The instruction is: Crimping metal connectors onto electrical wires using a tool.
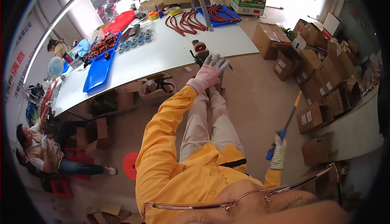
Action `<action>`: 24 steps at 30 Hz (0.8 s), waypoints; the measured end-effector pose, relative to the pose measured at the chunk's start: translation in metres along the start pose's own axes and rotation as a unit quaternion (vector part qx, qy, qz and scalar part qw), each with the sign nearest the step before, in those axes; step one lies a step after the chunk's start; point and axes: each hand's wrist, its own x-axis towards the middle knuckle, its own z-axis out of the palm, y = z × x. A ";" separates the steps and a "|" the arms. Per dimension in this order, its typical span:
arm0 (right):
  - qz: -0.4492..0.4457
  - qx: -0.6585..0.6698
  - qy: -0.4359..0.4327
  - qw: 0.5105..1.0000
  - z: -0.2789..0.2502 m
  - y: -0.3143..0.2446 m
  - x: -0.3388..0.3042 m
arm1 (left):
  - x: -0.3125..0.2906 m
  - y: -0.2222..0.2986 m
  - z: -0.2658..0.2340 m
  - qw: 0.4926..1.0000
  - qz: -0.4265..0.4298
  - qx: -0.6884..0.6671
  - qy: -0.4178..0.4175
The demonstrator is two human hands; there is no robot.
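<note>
Centrally, a rounded reddish coil (199, 46) is sitting upright in a dark metal holder (198, 57) at the near edge of the smooth white table (154, 59). The left hand (209, 73), in a soft knitted glove of pink and grey, is reaching over the holder at that same edge; its fingers are lying extended and slightly parted, and whether they are gripping anything cannot be told. Well to the right of the table and nearer the wearer, the right hand (277, 145), in a pale glove with a ribbed cuff, is closing its fingers around the blue handle of a long, slim tool (289, 119). The tool's straight dark shaft is ending in an orange length; its long axis is running obliquely, the orange end pointing away from the wearer and the blue butt pointing back. On the table's left part, glossy brown-red coils (106, 45) are lying heaped behind a shallow blue plastic tray (97, 75), while limp, slender red cords (189, 23) are curving across its far side. Right of the table, brown cardboard boxes (321, 80) are standing crowded together.
</note>
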 end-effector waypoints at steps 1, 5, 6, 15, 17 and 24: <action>-0.006 0.000 -0.011 1.000 0.019 -0.007 -0.001 | 0.004 -0.007 0.007 0.993 0.044 0.106 0.028; 0.013 0.045 -0.166 0.985 0.083 -0.012 -0.020 | 0.020 -0.023 0.033 0.971 -0.004 0.062 -0.229; 0.037 0.092 -0.202 0.974 0.089 -0.010 -0.022 | 0.025 -0.016 0.025 0.972 0.001 0.058 -0.227; -0.021 -0.054 -0.385 0.921 0.132 -0.017 -0.020 | 0.015 -0.091 -0.056 0.585 -0.206 -0.698 0.358; 0.015 -0.128 -0.380 0.916 0.149 -0.025 -0.010 | 0.022 -0.106 -0.086 0.644 -0.229 -0.626 0.375; 0.110 -0.168 -0.427 0.882 0.210 -0.039 0.053 | 0.074 -0.194 -0.048 0.543 -0.303 -0.748 0.231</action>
